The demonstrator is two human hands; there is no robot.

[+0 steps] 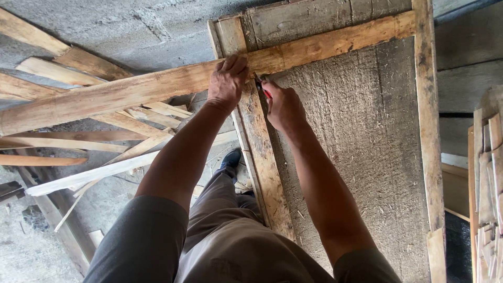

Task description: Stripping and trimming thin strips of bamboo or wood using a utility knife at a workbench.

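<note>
A long wooden plank (131,91) runs under both hands, its length slanting from lower left up to upper right across a board panel (361,136). The left hand (227,81) presses flat on it, fingers spread narrowly. Just beside, the right hand (284,106) grips a red-handled tool (265,92) pointing up-left at the plank.

We saw no packages, labels, signs or screens anywhere in the view.
</note>
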